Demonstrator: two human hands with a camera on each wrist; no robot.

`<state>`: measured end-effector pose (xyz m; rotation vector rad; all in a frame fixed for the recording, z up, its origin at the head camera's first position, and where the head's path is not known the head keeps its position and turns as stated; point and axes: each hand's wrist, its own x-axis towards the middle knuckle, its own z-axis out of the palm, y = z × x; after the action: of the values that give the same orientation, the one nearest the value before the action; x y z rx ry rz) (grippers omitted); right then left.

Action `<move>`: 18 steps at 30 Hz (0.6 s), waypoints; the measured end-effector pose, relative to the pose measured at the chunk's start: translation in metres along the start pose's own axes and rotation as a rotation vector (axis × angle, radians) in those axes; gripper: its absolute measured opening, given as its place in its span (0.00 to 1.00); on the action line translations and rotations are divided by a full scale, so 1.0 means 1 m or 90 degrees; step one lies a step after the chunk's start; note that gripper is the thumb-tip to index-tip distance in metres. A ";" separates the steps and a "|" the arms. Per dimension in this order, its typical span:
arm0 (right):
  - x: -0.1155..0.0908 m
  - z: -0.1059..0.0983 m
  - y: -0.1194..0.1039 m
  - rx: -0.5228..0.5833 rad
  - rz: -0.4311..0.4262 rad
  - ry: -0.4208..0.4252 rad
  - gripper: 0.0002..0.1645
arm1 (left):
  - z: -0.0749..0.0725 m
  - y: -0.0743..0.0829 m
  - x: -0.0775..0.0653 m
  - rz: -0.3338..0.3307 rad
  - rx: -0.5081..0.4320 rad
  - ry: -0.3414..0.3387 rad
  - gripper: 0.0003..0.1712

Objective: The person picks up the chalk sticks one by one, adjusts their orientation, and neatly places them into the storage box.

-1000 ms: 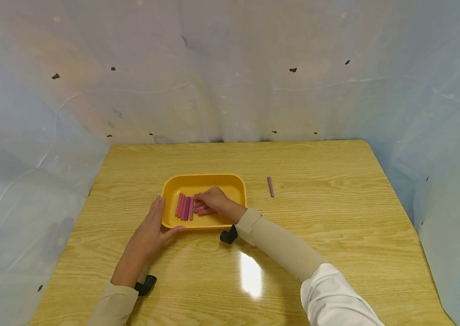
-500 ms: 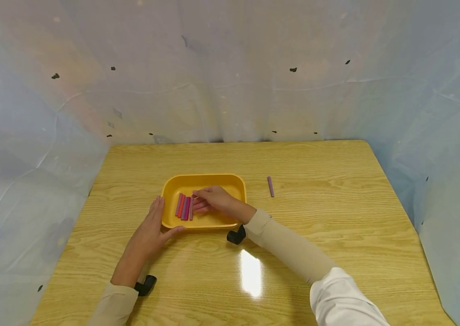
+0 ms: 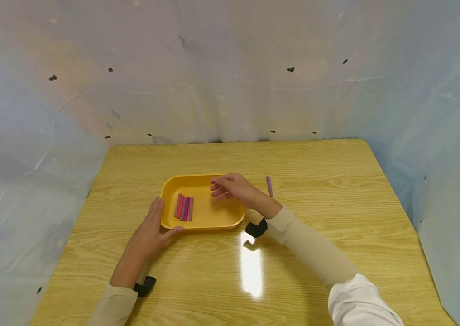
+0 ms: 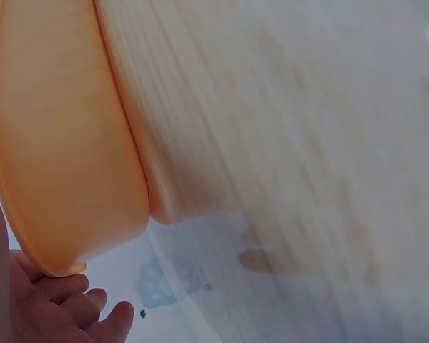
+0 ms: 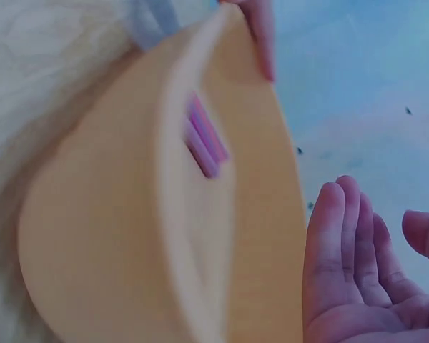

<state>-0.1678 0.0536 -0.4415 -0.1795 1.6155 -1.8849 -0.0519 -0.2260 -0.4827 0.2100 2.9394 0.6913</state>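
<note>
A yellow tray [image 3: 213,225] lies on the wooden table. In its left half several slim coloured sticks [image 3: 183,208], purple, orange-red and pink, lie side by side in a row. My left hand [image 3: 148,233] rests against the tray's left end in the head view, fingers straight along the rim and thumb at the front edge. Over the tray's right end is my right hand [image 3: 236,189], fingers extended. The right wrist view shows that same hand [image 5: 372,279] with nothing between thumb and fingers. A single purple stick [image 3: 269,186] lies on the table to the tray's right.
The wooden table [image 3: 336,203] reaches out on all sides of the tray. Pale plastic sheeting [image 3: 230,68] rises behind it and at both sides. A black wrist camera [image 3: 256,228] hangs under the right wrist, another black camera [image 3: 145,286] by the left.
My right hand has drawn back from the row of sticks, rightward and away from me, to the tray's right end. The left hand and the sticks stay put.
</note>
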 end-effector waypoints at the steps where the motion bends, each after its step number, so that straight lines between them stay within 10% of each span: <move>1: -0.002 -0.004 -0.002 0.003 -0.004 0.007 0.21 | 0.000 0.000 0.000 0.001 0.002 0.000 0.64; 18: -0.034 -0.085 -0.031 -0.097 -0.046 0.120 0.26 | 0.000 -0.001 -0.003 -0.001 -0.012 -0.001 0.64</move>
<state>-0.1946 0.1446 -0.4231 -0.1293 1.9050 -1.8782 -0.0495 -0.2272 -0.4828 0.2069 2.9310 0.7172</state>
